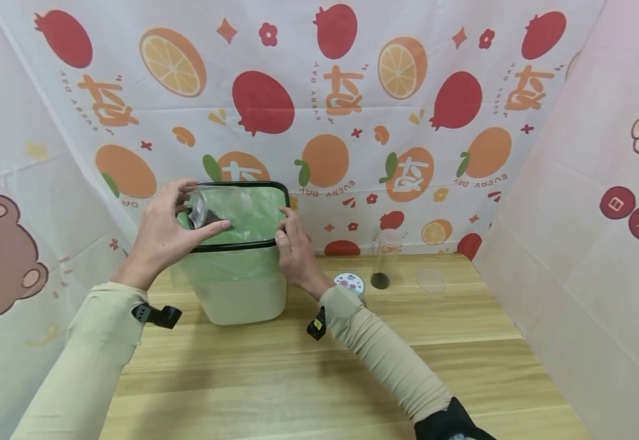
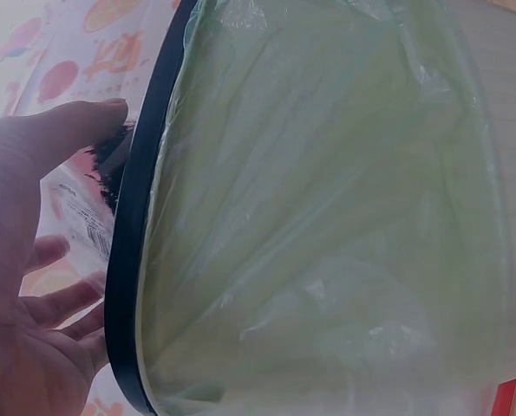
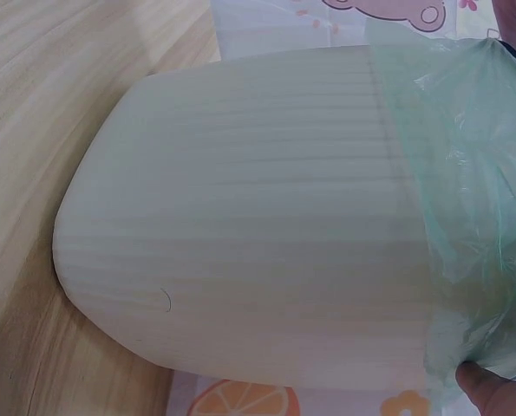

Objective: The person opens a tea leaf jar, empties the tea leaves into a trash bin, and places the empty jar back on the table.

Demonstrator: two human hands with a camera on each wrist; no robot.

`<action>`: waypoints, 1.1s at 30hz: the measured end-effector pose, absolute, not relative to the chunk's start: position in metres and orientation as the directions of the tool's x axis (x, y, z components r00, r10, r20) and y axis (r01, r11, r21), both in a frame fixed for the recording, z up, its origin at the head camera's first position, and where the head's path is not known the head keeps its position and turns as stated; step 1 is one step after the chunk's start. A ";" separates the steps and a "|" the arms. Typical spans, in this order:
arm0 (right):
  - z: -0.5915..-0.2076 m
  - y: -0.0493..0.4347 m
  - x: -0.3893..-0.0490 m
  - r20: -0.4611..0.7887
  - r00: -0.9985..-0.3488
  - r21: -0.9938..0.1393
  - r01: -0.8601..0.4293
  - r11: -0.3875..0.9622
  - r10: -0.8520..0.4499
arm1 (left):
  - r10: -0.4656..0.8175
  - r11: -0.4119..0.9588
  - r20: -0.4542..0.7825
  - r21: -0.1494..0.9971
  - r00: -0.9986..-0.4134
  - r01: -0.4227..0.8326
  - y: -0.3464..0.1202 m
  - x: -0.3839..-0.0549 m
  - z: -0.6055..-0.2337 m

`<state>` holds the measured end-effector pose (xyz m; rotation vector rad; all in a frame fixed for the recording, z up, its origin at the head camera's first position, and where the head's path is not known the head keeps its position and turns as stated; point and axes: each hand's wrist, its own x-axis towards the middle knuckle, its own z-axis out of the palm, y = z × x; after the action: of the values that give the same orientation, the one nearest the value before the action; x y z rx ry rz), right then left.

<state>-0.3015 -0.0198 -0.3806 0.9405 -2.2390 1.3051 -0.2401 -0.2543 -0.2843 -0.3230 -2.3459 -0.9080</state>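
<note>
A cream trash bin (image 1: pixel 242 299) with a black rim stands on the table, lined with a translucent green bag (image 1: pixel 259 211) folded over its outside. My left hand (image 1: pixel 162 229) is at the bin's left rim and holds a small clear plastic bag (image 1: pixel 200 208) with dark bits in it. In the left wrist view, a barcode shows on this plastic bag (image 2: pixel 88 221) behind the black rim (image 2: pixel 140 208). At the right rim, my right hand (image 1: pixel 297 250) grips the bin's edge, its thumb (image 3: pixel 479 386) against the liner in the right wrist view.
Right of the bin stand a round tin with a patterned lid (image 1: pixel 349 283) and a tall clear jar (image 1: pixel 387 260) with dark contents at its bottom. A clear round lid (image 1: pixel 431 281) lies beside the jar. Fruit-printed sheeting (image 1: pixel 352 153) rises behind the table.
</note>
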 end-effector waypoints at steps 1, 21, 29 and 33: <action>-0.381 -0.020 -0.302 0.618 -0.701 -0.612 -0.713 0.343 -0.356 | 0.011 0.736 0.608 0.532 -0.794 0.418 -0.254 -0.240 -0.284; -0.380 -0.020 -0.301 0.636 -0.690 -0.594 -0.724 0.352 -0.346 | 0.001 0.745 0.581 0.543 -0.814 0.389 -0.251 -0.245 -0.282; -0.381 -0.020 -0.302 0.660 -0.667 -0.571 -0.745 0.345 -0.346 | 0.005 0.752 0.582 0.534 -0.813 0.387 -0.249 -0.245 -0.281; -0.381 -0.020 -0.303 0.667 -0.660 -0.565 -0.751 0.343 -0.346 | 0.006 0.751 0.605 0.523 -0.796 0.403 -0.248 -0.247 -0.280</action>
<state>-0.3026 -0.0199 -0.3814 0.9607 -2.1797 1.2589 -0.2474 -0.2482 -0.2796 -0.3060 -2.3574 -0.8858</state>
